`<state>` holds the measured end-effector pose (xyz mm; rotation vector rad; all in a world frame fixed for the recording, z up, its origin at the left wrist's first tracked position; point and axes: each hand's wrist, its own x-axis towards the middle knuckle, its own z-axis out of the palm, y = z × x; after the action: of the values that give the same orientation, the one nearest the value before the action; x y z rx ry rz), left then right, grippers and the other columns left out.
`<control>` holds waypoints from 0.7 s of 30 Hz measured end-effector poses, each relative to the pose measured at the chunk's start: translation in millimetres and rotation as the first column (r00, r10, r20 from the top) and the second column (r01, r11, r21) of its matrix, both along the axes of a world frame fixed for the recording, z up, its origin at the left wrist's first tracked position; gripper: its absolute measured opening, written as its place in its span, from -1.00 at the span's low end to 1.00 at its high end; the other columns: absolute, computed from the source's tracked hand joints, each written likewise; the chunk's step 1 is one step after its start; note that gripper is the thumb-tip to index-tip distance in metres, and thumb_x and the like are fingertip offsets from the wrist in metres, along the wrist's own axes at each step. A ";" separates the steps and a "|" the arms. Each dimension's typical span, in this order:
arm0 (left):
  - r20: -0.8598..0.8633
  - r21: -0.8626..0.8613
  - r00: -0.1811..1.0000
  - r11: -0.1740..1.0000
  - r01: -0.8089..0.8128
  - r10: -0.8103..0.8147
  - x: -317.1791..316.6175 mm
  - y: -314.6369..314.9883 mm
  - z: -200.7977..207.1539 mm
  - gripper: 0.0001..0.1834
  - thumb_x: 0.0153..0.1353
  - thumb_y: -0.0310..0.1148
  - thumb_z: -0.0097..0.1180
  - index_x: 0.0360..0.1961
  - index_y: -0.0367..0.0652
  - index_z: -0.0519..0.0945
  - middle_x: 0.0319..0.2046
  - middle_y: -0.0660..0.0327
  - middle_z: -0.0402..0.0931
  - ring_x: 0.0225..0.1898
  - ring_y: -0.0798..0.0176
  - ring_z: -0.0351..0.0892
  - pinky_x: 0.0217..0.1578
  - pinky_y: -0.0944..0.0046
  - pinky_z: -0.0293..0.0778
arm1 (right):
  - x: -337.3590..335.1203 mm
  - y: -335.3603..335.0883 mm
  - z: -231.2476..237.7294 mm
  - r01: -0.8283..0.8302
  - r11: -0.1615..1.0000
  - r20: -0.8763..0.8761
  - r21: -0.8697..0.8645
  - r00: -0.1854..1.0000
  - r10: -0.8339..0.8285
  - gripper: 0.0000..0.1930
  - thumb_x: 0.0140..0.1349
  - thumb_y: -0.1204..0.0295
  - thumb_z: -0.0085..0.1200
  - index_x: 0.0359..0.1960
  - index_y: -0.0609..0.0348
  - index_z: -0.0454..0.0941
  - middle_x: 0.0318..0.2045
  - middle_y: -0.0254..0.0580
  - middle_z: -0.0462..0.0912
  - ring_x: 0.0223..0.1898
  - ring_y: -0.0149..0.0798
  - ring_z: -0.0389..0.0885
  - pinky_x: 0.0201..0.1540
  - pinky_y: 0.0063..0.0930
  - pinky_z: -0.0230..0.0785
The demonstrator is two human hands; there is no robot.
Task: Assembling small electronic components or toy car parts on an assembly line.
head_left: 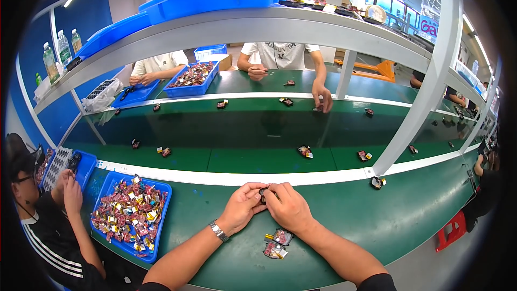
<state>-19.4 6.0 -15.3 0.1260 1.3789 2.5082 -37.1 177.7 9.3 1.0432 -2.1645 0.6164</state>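
Above the green worktable, my left hand and my right hand meet with fingers closed around a small black electronic part. Most of that part is hidden by my fingers, so its exact kind does not show. Just below my hands on the table lie two small electronic assemblies, with red circuit boards, black casing and white and yellow pieces. A metal-banded watch is on my left wrist.
Left of my arms stands a blue tray heaped with similar assemblies. A green conveyor belt carries scattered ones beyond a white rail. A metal post rises at right. Co-workers sit at left and across; a red stool stands at right.
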 end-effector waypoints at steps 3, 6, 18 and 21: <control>0.003 0.021 1.000 1.000 0.016 -0.016 -2.0 -2.0 -3.0 -0.73 0.40 -0.49 -0.07 0.10 -0.22 0.37 0.07 0.16 0.47 0.10 0.27 0.47 0.19 0.09 0.41 | -1.3 0.3 -1.1 -0.001 1.000 -0.028 -0.016 1.000 0.000 -0.75 -0.09 0.59 0.22 -0.30 0.20 0.55 -0.28 -0.20 0.55 -0.27 -0.17 0.56 -0.23 -0.39 0.50; 0.000 0.020 1.000 1.000 0.012 -0.012 -1.2 -0.3 1.3 -0.72 0.39 -0.50 -0.08 0.10 -0.22 0.37 0.07 0.15 0.47 0.11 0.26 0.47 0.18 0.09 0.42 | 0.9 1.0 1.0 0.014 0.999 -0.009 -0.042 1.000 -0.015 -0.75 -0.09 0.59 0.21 -0.29 0.21 0.56 -0.28 -0.18 0.56 -0.27 -0.16 0.56 -0.24 -0.38 0.50; 0.027 -0.012 1.000 1.000 0.001 -0.001 -0.7 1.7 4.0 -0.72 0.38 -0.55 -0.12 0.10 -0.24 0.35 0.04 0.14 0.48 0.09 0.24 0.49 0.15 0.11 0.44 | 2.3 -1.9 -1.5 0.048 0.994 0.075 -0.094 0.996 -0.041 -0.78 -0.06 0.59 0.23 -0.31 0.23 0.58 -0.28 -0.17 0.56 -0.25 -0.15 0.57 -0.23 -0.36 0.51; 0.022 -0.014 1.000 1.000 -0.005 0.005 -0.3 2.0 3.5 -0.72 0.38 -0.55 -0.12 0.10 -0.24 0.35 0.03 0.15 0.48 0.07 0.24 0.49 0.15 0.11 0.44 | 1.3 -1.4 -1.6 0.030 0.994 0.073 -0.107 0.997 -0.022 -0.78 -0.06 0.59 0.24 -0.31 0.22 0.59 -0.28 -0.19 0.56 -0.25 -0.16 0.57 -0.22 -0.37 0.51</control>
<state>-19.7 8.0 -11.7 0.0914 1.3889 2.4964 -35.8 176.3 7.7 0.9466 -2.1770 0.7608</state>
